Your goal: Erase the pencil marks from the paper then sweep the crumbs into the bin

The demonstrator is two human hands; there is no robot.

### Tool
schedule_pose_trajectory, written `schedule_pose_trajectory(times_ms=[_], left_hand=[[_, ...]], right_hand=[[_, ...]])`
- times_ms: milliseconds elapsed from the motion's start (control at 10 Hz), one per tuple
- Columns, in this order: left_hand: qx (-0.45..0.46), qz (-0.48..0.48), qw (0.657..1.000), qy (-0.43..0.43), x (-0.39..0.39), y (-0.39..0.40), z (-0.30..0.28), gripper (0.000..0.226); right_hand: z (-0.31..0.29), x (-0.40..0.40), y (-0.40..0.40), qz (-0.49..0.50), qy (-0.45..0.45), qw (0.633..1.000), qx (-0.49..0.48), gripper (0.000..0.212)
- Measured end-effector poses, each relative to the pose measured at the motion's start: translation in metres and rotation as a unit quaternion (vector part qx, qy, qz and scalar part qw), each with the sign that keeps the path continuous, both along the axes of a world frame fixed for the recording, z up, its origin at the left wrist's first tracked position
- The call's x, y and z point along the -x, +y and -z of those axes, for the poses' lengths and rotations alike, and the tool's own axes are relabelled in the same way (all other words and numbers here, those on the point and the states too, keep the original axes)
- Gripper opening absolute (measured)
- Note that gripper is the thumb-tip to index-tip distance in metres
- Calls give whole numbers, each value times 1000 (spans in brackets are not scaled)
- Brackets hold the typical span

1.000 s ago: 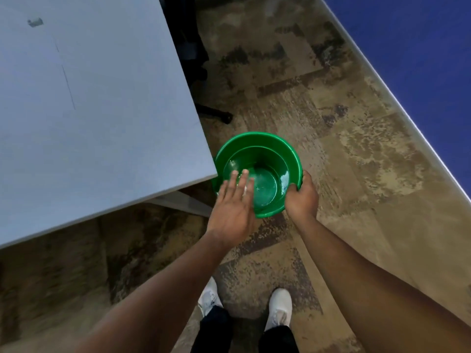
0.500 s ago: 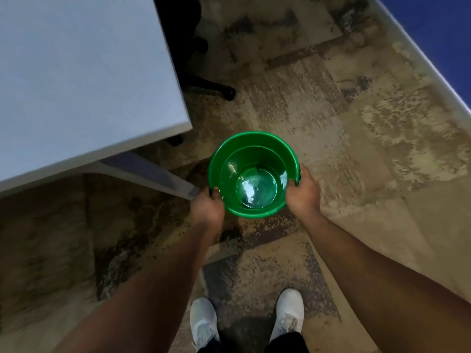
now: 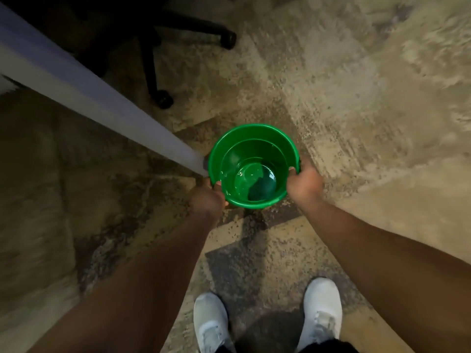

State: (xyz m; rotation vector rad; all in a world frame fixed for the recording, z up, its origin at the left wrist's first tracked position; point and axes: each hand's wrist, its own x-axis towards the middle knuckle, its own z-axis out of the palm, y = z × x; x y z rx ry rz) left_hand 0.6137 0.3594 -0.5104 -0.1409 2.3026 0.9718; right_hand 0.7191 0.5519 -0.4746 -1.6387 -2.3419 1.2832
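A green plastic bin (image 3: 230, 146) is held low over the carpet, seen from straight above, its glossy inside bare. My left hand (image 3: 207, 198) grips its near-left rim with the thumb hooked over the edge. My right hand (image 3: 303, 183) grips the right rim the same way. The paper and the tabletop are out of view; only a pale table leg or frame bar (image 3: 102, 98) runs diagonally from the upper left down to the bin's left side.
Black office chair legs with castors (image 3: 163, 98) stand behind the bar at the top. Mottled beige and brown carpet (image 3: 356, 123) spreads to the right. My two white shoes (image 3: 210, 322) are at the bottom edge.
My left hand left the bin's mouth and took hold of its rim. The bin came away from the table edge and down toward the floor; the view tilted down, losing the tabletop.
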Motion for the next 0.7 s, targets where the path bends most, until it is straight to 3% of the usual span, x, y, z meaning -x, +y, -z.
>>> schedule_pose_trajectory(times_ms=[200,400,500,700], left_hand=[[-16,-15,1000,-6,-5,-12,40,57],[-53,-49,997,-37,-11,-11,48,38],[-58,-38,997,-31,-12,-12,53,40],[14,-35,998,-46,-12,-7,30,64]], right_hand=[[35,-7,-15,7,0,1000,19,29],[49,-10,-20,5,8,1000,7,32],[56,-11,-19,3,-2,1000,0,34],[36,-12,-27,-76,-38,993,-82,66]])
